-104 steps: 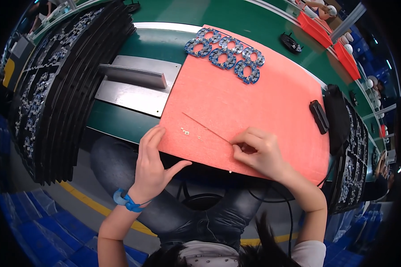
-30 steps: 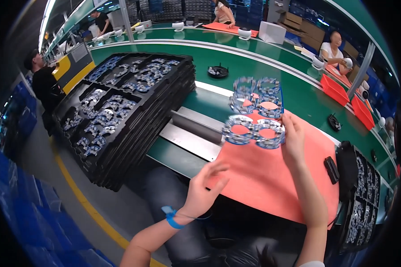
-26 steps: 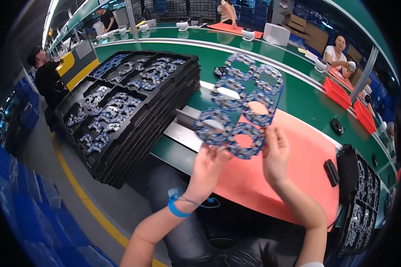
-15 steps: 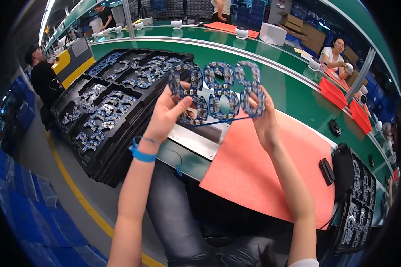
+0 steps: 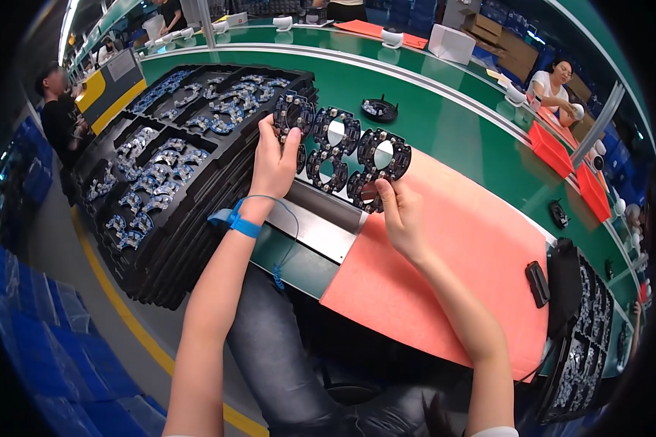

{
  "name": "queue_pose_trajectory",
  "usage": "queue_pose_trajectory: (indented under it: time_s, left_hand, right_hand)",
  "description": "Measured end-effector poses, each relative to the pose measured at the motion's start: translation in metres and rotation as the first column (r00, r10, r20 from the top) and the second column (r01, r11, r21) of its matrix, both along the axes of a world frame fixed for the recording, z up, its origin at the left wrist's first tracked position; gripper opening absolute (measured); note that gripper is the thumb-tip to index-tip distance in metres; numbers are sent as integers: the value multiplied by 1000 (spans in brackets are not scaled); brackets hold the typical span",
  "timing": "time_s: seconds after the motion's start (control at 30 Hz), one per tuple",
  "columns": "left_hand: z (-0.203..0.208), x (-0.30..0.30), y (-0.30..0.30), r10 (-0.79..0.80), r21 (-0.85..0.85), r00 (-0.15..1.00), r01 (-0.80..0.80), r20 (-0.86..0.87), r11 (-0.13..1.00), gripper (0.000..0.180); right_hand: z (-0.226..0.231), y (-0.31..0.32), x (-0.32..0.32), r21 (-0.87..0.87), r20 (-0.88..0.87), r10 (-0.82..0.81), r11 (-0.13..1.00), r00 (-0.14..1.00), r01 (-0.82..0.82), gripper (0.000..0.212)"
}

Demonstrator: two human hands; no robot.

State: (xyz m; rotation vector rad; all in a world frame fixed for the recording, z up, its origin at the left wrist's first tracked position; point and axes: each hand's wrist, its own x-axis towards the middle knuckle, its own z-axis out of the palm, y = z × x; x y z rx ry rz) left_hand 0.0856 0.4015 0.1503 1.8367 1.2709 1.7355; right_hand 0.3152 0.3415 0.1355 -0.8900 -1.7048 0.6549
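Between my two hands is a panel of joined ring-shaped circuit boards [image 5: 331, 151], raised over the workbench and tilted, its dark face with small components toward me. My left hand [image 5: 275, 162] pinches the panel's left end, thumb on the near face. At the lower right corner my right hand [image 5: 402, 218] grips it, thumb in front and the other fingers mostly hidden. A blue wrist strap [image 5: 245, 226] with a thin cord is on my left wrist. Below the panel lie a metal plate [image 5: 317, 231] and a salmon-coloured mat [image 5: 430, 291].
Stacked black trays [image 5: 171, 244] holding curved circuit boards stand at left; another filled tray [image 5: 577, 379] is at right. A black round part [image 5: 379, 109] lies on the green conveyor [image 5: 459, 135]. A small black object [image 5: 537, 284] rests on the mat. Red bins [image 5: 550, 149] and co-workers are beyond.
The panel has turned from its bluish, silvery look to a dark face, and its right side has come lower. My right hand has moved left and down, its thumb now on the near face.
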Motion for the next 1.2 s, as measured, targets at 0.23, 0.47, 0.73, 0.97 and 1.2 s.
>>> queue_pose_trajectory:
  time_s: [0.23,0.47,0.73,0.97,1.2]
  left_hand:
    - [-21,9,12,65,4,997,-65,-46,998,58]
    - [1,9,-6,43,185,996,-56,76,981,60]
    - [-20,4,9,104,45,993,-101,-64,994,81]
    - [-28,6,14,186,68,972,-178,-141,982,81]
    - [-29,3,19,287,88,915,-273,-285,958,75]
  right_hand:
    - [-16,2,5,-26,60,-9,1000,998,11,31]
    - [-1,-6,-2,54,-28,-34,998,999,36,31]
    - [-1,2,-2,-54,-55,-43,998,998,40,27]
    - [63,18,17,365,181,-220,920,958,143,44]
    - [86,37,-37,473,587,-463,862,664,183,36]
